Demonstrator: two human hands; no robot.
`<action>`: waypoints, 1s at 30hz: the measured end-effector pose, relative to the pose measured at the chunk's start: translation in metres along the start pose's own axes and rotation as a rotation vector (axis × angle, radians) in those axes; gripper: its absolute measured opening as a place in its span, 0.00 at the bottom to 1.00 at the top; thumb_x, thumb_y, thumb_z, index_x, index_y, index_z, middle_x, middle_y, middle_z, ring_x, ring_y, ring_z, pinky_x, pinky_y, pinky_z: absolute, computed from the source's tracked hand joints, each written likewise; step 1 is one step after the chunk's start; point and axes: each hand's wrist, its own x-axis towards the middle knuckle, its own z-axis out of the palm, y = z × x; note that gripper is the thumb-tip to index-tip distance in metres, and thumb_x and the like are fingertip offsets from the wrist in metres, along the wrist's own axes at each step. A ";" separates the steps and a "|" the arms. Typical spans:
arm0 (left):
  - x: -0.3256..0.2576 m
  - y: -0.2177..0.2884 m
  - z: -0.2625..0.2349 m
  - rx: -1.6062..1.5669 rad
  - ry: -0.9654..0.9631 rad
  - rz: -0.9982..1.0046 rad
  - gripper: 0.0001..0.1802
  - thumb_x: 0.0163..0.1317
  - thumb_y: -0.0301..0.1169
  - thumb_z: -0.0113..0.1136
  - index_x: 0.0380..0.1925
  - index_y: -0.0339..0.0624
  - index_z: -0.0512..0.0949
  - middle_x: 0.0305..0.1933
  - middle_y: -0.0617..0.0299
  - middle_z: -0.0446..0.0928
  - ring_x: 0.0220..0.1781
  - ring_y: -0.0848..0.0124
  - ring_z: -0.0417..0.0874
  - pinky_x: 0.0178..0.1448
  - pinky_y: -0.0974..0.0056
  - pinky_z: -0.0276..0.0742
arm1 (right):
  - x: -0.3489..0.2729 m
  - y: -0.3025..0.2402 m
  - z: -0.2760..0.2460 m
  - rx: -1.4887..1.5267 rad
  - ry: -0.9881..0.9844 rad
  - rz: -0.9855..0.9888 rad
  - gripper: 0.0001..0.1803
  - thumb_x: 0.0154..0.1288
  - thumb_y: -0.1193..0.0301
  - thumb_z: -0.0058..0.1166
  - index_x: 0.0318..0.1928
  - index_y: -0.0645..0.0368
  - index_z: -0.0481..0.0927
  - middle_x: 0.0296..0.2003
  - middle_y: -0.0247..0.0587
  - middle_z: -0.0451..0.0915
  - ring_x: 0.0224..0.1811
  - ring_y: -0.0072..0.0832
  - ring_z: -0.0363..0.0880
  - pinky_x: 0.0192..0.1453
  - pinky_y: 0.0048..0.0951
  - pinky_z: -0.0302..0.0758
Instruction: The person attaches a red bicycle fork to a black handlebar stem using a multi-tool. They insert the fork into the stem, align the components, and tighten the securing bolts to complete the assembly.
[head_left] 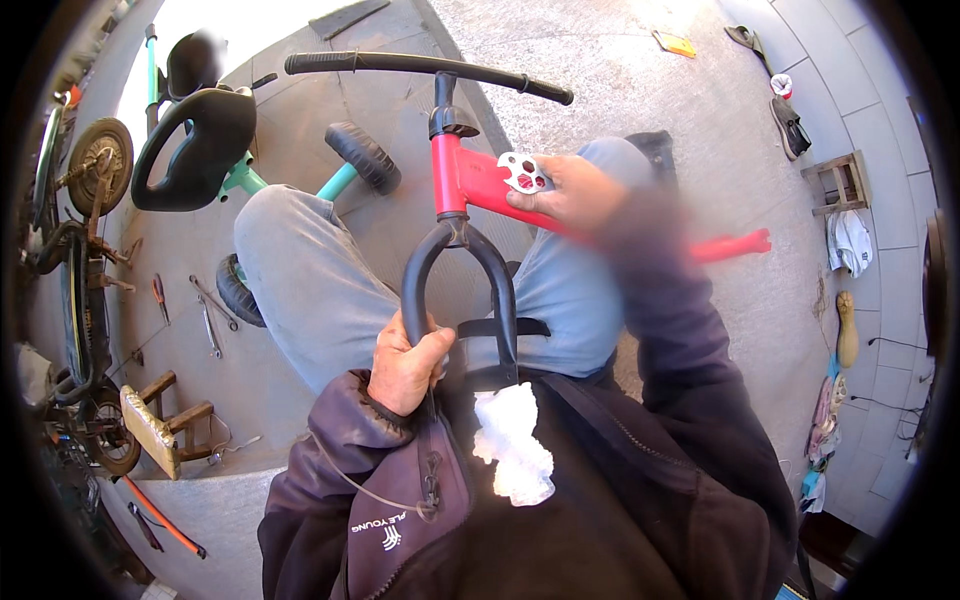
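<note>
Hands clamp a red bike frame (480, 185): left hand (405, 365) on its black fork (455, 270), right hand (575, 195) on the tube.

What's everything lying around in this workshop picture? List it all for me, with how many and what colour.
bike frame: one, red, across the person's lap
fork: one, black, at the frame's front end
handlebar: one, black, top centre
white wad: one, white, at the fork's lower end, against the jacket
teal bike: one, teal with black seat and wheels, upper left, lying on the floor
wrenches: a few, metal, on the floor at left
wooden stool: one, brown, lower left
shoes: several, dark, upper right
left hand: one, gripping the fork's left leg
right hand: one, on the red frame beside a white perforated plate
</note>
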 end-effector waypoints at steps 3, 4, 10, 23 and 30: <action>-0.005 0.001 -0.009 0.079 -0.092 -0.034 0.11 0.67 0.35 0.57 0.35 0.42 0.68 0.19 0.63 0.70 0.16 0.76 0.69 0.22 0.71 0.65 | -0.009 -0.009 0.006 0.034 0.020 0.070 0.29 0.61 0.47 0.60 0.44 0.65 0.81 0.35 0.59 0.83 0.40 0.50 0.82 0.48 0.42 0.75; -0.007 0.005 -0.009 0.080 -0.111 -0.039 0.12 0.68 0.37 0.57 0.36 0.41 0.68 0.19 0.63 0.71 0.17 0.76 0.69 0.23 0.71 0.66 | -0.011 -0.008 0.007 0.022 0.043 0.059 0.29 0.61 0.48 0.60 0.45 0.64 0.81 0.35 0.58 0.83 0.39 0.49 0.83 0.47 0.41 0.76; 0.003 0.048 -0.068 0.608 -0.235 0.109 0.17 0.69 0.39 0.58 0.41 0.32 0.75 0.32 0.61 0.78 0.36 0.76 0.75 0.45 0.66 0.73 | -0.025 -0.017 0.003 0.042 0.167 0.000 0.27 0.59 0.50 0.63 0.45 0.64 0.82 0.31 0.51 0.84 0.33 0.42 0.85 0.41 0.36 0.78; 0.171 0.085 -0.014 -0.281 -0.317 0.075 0.34 0.72 0.54 0.47 0.62 0.33 0.67 0.62 0.45 0.73 0.65 0.57 0.74 0.66 0.52 0.72 | -0.027 -0.015 0.003 -0.013 0.214 -0.084 0.27 0.59 0.50 0.63 0.46 0.61 0.83 0.30 0.52 0.84 0.33 0.44 0.85 0.41 0.38 0.78; 0.183 0.078 0.000 -0.538 -0.476 0.038 0.25 0.70 0.45 0.56 0.55 0.35 0.74 0.54 0.47 0.79 0.59 0.55 0.78 0.66 0.49 0.73 | -0.025 -0.012 0.004 -0.035 0.206 -0.093 0.28 0.59 0.50 0.63 0.48 0.60 0.82 0.31 0.54 0.84 0.34 0.46 0.84 0.43 0.40 0.78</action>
